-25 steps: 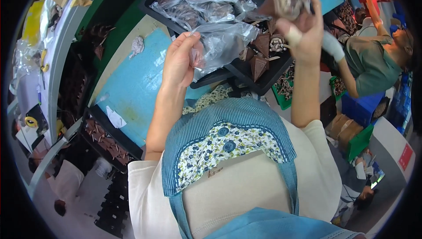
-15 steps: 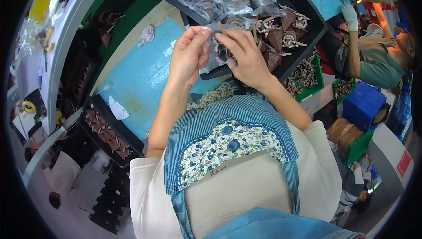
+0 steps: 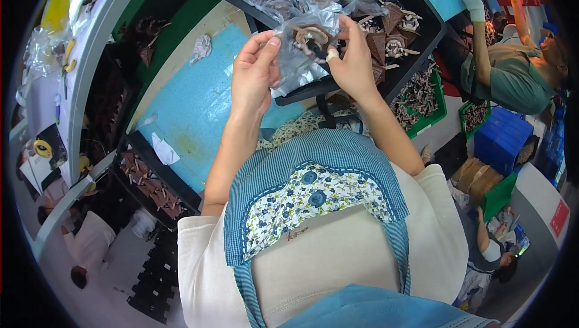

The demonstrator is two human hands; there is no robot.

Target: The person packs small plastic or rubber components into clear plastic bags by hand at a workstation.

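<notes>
Over the black tray, my left hand (image 3: 256, 68) pinches the left edge of a clear plastic bag (image 3: 289, 77) between thumb and fingers. My right hand (image 3: 354, 62) has thumb and fingers closed on a brown and beige moulded piece (image 3: 312, 38) at the bag's right side. A round, rimmed face of that piece shows, with dark and pale parts below it; how far it sits inside the bag is hard to tell. Just beyond my hands, several bagged brown pieces (image 3: 277, 3) fill the back of the tray. Loose brown pieces with beige limbs (image 3: 392, 44) lie to the right.
The black tray (image 3: 416, 77) rests on a blue-topped table (image 3: 181, 108). Another tray of brown pieces (image 3: 148, 183) is at lower left. Green bins (image 3: 437, 111) of small parts and a blue crate (image 3: 502, 138) stand right. A co-worker (image 3: 512, 74) wearing a glove is at far right.
The moulded piece has turned and now shows its round face against the bag. My right hand has shifted right and its fingers have spread around the piece. My left hand stays nearly in place.
</notes>
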